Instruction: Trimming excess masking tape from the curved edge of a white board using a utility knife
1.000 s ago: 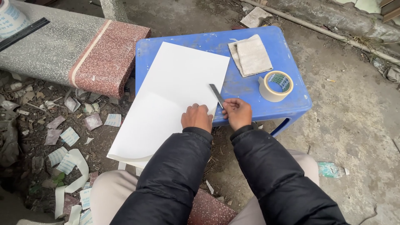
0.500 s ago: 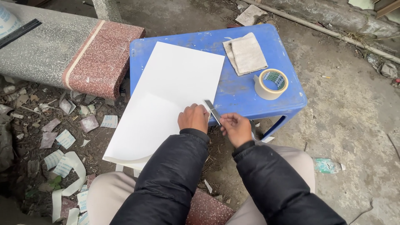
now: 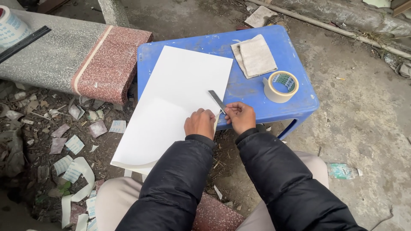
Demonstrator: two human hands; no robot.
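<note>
The white sheet (image 3: 171,107) lies slantwise across the blue desk (image 3: 257,92), its lower part hanging off the near edge at seven o'clock. The left hand (image 3: 200,123), fingers curled down, presses on the sheet's right edge near the desk's front rim. Just beside it at three o'clock, the right hand (image 3: 240,116) pinches the lower end of a thin grey blade (image 3: 217,102), which points toward eleven o'clock along the paper's edge. At two o'clock from the hands sit a tape roll (image 3: 280,86) and a folded cloth (image 3: 254,56).
</note>
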